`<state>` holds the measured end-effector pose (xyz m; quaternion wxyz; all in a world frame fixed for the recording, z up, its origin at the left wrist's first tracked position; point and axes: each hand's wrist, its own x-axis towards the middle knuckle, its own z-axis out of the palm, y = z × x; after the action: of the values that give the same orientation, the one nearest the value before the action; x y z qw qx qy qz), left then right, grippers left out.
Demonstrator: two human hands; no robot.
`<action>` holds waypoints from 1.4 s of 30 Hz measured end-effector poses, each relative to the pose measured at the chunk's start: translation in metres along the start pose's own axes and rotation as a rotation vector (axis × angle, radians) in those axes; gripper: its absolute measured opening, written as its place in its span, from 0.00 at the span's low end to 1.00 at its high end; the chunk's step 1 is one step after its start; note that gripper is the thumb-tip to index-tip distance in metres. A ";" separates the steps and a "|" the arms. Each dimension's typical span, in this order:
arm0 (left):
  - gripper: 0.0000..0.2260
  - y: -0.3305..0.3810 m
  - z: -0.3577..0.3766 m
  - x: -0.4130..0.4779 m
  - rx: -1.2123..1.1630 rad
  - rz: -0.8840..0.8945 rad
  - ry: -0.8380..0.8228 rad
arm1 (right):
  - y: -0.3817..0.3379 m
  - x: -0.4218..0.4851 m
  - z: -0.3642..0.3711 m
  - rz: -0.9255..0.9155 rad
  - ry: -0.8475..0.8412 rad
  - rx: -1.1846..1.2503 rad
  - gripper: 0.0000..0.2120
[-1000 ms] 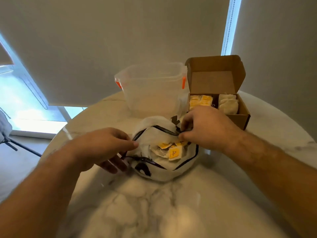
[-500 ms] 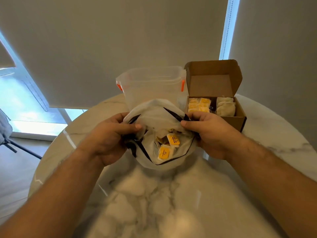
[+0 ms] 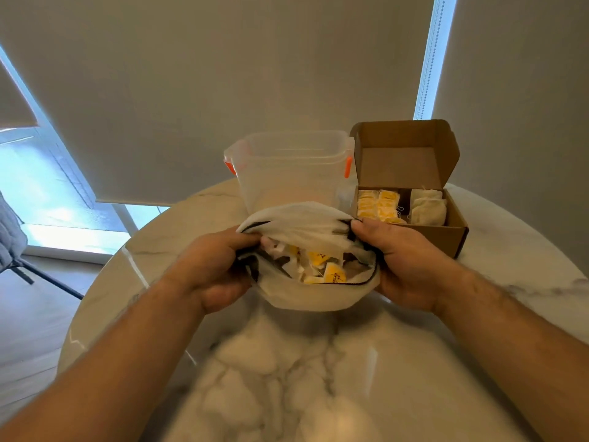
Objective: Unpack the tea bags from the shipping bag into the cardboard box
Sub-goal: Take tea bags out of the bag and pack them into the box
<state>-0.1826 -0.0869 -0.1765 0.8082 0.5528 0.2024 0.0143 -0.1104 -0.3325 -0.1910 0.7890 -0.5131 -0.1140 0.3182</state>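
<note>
A white shipping bag point(image 3: 306, 296) with a black-edged mouth is held up over the marble table, its opening facing me. My left hand point(image 3: 213, 269) grips the bag's left rim and my right hand point(image 3: 404, 266) grips its right rim, spreading the mouth. Inside lie several tea bags point(image 3: 322, 266) with yellow tags. The open cardboard box point(image 3: 446, 237) stands at the back right, lid up, with yellow-tagged tea bags point(image 3: 377, 204) in its left half and pale tea bags point(image 3: 427, 207) in its right half.
A clear plastic container point(image 3: 287, 173) with orange clips stands behind the bag, left of the box. The round marble table point(image 3: 287, 378) ends close behind both. A chair leg point(image 3: 41, 279) shows on the floor at the left.
Both hands lifted the bag off the table and pulled its mouth wider. My right hand shifted from the bag's far rim to its right edge.
</note>
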 end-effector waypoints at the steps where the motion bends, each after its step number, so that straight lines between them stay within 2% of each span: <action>1: 0.16 0.002 -0.001 0.000 -0.061 -0.030 -0.009 | -0.001 -0.001 -0.002 -0.003 -0.031 -0.077 0.17; 4: 0.14 0.004 -0.006 -0.002 -0.043 -0.064 -0.068 | -0.002 -0.002 -0.006 -0.002 -0.035 -0.294 0.21; 6: 0.16 0.002 -0.011 -0.002 0.003 -0.057 -0.160 | -0.002 -0.001 -0.006 -0.019 0.026 -0.329 0.18; 9: 0.18 -0.001 -0.018 -0.003 0.134 -0.019 -0.367 | -0.002 0.000 -0.003 -0.050 0.085 -0.200 0.11; 13: 0.24 -0.008 -0.024 0.000 0.357 0.063 -0.499 | 0.000 0.000 0.002 -0.010 0.072 0.062 0.14; 18: 0.30 -0.014 -0.027 0.003 0.523 0.209 -0.468 | 0.002 -0.001 0.007 -0.051 0.030 0.213 0.19; 22: 0.29 -0.015 -0.029 0.003 0.278 0.151 -0.346 | -0.005 -0.005 0.002 -0.052 0.048 0.334 0.23; 24: 0.24 -0.015 -0.026 0.001 0.266 0.113 -0.226 | -0.007 -0.006 -0.001 -0.035 0.050 0.221 0.22; 28: 0.14 -0.017 -0.020 -0.005 0.388 0.064 -0.071 | -0.006 -0.006 -0.001 0.021 0.075 -0.338 0.11; 31: 0.11 -0.016 -0.022 -0.009 0.696 0.110 -0.090 | 0.000 -0.003 -0.002 -0.001 0.187 -0.782 0.15; 33: 0.11 -0.010 -0.023 -0.014 0.965 0.165 -0.079 | -0.002 -0.006 0.004 -0.003 0.203 -0.932 0.16; 35: 0.13 -0.001 -0.020 -0.019 1.311 0.327 0.021 | -0.007 -0.010 0.007 -0.023 0.185 -1.052 0.14; 37: 0.15 0.009 -0.012 -0.027 1.489 0.671 0.105 | -0.013 -0.011 0.006 -0.081 0.181 -1.163 0.11; 38: 0.15 0.016 -0.006 -0.031 1.462 0.847 0.048 | -0.015 -0.011 0.004 -0.122 0.200 -1.197 0.10; 39: 0.14 0.022 -0.001 -0.034 1.420 0.949 -0.071 | -0.017 -0.011 0.003 -0.177 0.232 -1.222 0.10; 40: 0.14 0.027 0.004 -0.034 1.390 0.970 -0.222 | -0.019 -0.012 0.001 -0.249 0.269 -1.230 0.10; 42: 0.16 0.032 0.016 -0.029 1.443 0.843 -0.441 | -0.022 -0.017 0.000 -0.392 0.285 -1.185 0.09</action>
<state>-0.1969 -0.0959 -0.1335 0.2077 0.9500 -0.2211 0.0734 -0.1151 -0.3488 -0.1692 0.4222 -0.8693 -0.2561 -0.0203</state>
